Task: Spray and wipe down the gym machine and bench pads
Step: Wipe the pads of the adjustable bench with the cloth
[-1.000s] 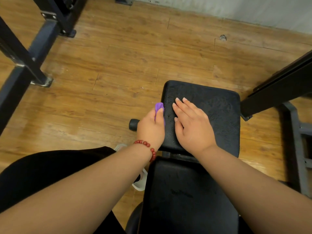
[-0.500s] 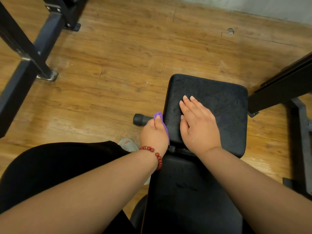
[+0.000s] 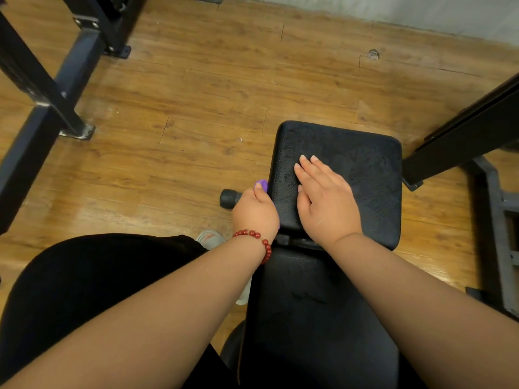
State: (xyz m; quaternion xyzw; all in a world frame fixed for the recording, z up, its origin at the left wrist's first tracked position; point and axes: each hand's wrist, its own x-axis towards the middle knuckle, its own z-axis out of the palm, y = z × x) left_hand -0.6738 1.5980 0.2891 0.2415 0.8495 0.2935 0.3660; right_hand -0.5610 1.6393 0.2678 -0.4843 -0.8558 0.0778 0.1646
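A black bench runs away from me, with a square seat pad [image 3: 362, 169] beyond a longer back pad [image 3: 309, 318]. My left hand [image 3: 255, 211], with a red bead bracelet at the wrist, holds a purple cloth [image 3: 262, 185] against the left side of the seat pad. Only a small fold of the cloth shows above the fingers. My right hand [image 3: 323, 197] lies flat on top of the seat pad with straight fingers, near its left edge.
A black rubber-capped peg [image 3: 229, 197] sticks out left of the bench beside my left hand. Black machine frames stand on the wooden floor at the left [image 3: 56, 88] and at the right [image 3: 463, 141]. My dark-clothed knee [image 3: 84, 290] and a grey slipper [image 3: 210, 240] are at the lower left.
My left hand with the purple cloth has slid back toward me along the seat pad's left side. My right hand has stayed flat on the pad.
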